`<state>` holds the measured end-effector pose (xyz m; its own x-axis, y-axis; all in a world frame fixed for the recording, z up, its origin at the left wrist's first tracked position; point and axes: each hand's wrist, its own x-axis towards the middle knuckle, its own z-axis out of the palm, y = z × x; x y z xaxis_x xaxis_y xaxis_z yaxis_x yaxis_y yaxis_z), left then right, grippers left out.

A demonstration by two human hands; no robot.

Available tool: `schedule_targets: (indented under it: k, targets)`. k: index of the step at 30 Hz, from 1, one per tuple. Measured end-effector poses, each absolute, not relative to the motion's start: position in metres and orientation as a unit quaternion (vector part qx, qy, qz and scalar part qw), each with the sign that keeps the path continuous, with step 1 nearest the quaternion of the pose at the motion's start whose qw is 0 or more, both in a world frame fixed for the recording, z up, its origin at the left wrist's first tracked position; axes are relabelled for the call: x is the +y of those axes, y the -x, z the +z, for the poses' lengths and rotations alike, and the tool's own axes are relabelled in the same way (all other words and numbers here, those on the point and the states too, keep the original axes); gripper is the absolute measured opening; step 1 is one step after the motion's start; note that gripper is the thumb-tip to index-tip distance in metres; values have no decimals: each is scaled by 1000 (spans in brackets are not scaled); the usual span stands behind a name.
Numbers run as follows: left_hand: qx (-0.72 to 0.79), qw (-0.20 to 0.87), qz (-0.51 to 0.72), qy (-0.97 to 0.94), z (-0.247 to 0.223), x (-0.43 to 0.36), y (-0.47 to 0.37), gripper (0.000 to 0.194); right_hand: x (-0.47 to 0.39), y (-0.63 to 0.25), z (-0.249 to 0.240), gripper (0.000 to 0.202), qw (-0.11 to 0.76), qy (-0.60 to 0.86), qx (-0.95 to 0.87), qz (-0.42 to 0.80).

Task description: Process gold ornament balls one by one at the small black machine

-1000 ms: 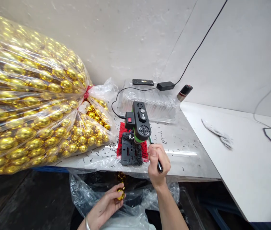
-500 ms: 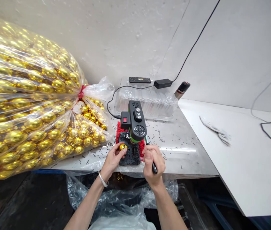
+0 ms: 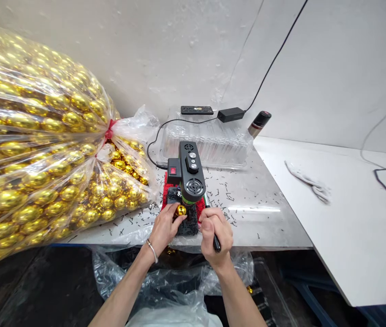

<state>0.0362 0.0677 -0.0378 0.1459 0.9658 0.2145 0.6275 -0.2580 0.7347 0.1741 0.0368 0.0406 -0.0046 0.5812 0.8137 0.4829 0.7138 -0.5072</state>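
Note:
Between the thumb and fingers of my left hand [image 3: 164,227] is a shiny gold ball [image 3: 181,210]. It sits just below the round head of a small black bench press [image 3: 193,170] with vent grilles, buttons and a red switch. My right hand [image 3: 217,234] is wrapped round the black-gripped lever [image 3: 217,244] on the machine's right side. Under the head lies the machine's dark base plate [image 3: 190,227], strewn with black bits, on a red mat [image 3: 200,207]. The far side of the ball is hidden by the head and fingers.
A big clear bag of gold balls [image 3: 42,150], tied in red, fills the left. Behind the machine stands a clear plastic box [image 3: 209,141] with a black adapter [image 3: 231,114] and a black remote-like bar [image 3: 197,110]. A spray can [image 3: 259,123] leans right; a glove [image 3: 310,182] lies farther right.
My left hand has carried the gold ball slightly right, closer beneath the press head. My right hand keeps its hold on the lever. The whole view has shifted slightly.

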Motion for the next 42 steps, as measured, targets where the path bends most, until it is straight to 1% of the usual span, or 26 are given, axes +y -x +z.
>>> schedule_targets:
  k: [6, 12, 16, 20, 24, 30, 35, 39, 42]
  targets:
    - [549, 170, 333, -748, -49, 67, -37, 29, 36, -175, 42, 22, 589, 382, -711, 40]
    - [563, 177, 334, -735, -55, 68, -39, 30, 35, -176, 39, 22, 588, 387, -709, 44]
    - [564, 178, 335, -733, -57, 68, -39, 31, 35, -177, 22, 22, 593, 382, -707, 51]
    - [561, 180, 338, -734, -56, 67, -39, 30, 39, -178, -3, 25, 592, 366, -718, 14]
    - [559, 182, 340, -734, -56, 67, -39, 29, 45, -176, -24, 28, 624, 351, -698, -10]
    - [550, 178, 349, -738, -57, 69, -38, 27, 47, -175, -37, 29, 638, 361, -680, 3]
    - [545, 166, 359, -739, -59, 68, -38, 30, 47, -175, -28, 28, 588, 353, -728, -24]
    - [550, 178, 367, -729, -59, 72, -40, 30, 44, -173, 3, 29, 627, 367, -687, 12]
    - [553, 195, 388, -711, -55, 69, -39, 30, 43, -172, 39, 29, 629, 394, -668, 51]
